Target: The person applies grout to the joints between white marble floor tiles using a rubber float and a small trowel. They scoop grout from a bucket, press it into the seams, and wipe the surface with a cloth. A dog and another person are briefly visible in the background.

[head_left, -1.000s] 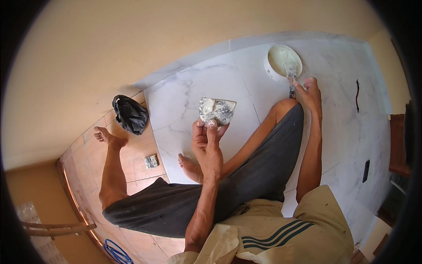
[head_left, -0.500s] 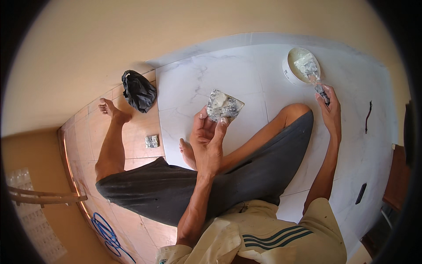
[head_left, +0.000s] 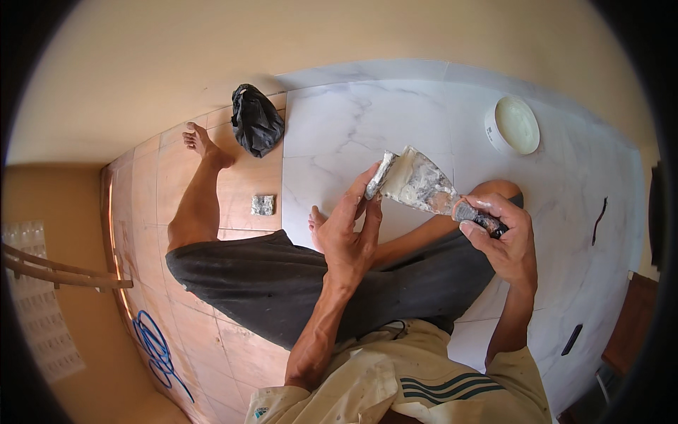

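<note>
My left hand [head_left: 351, 237] pinches a small, paste-smeared square piece [head_left: 379, 175], now turned edge-on, between thumb and fingers. In my right hand [head_left: 507, 242] is a putty knife [head_left: 424, 185], gripped by its dark handle. The knife's broad blade is crusted with whitish paste, and its tip meets the square piece or lies very close to it. A round white tub [head_left: 514, 126] of pale, creamy paste stands on the marble-look tiles beyond my right knee. Both hands are above my crossed legs.
A black plastic bag [head_left: 257, 121] sits by the wall at far left. A speckled square piece [head_left: 263, 205] lies on the pinkish tiles [head_left: 198, 261]. Coiled blue cable [head_left: 157, 350] is at lower left. A dark strip [head_left: 599, 220] and a black bar [head_left: 572, 340] lie at right.
My right hand has brought the putty knife out of the tub, leftward and nearer, to the square piece. My left hand has tilted that piece edge-on. The view has shifted slightly.
</note>
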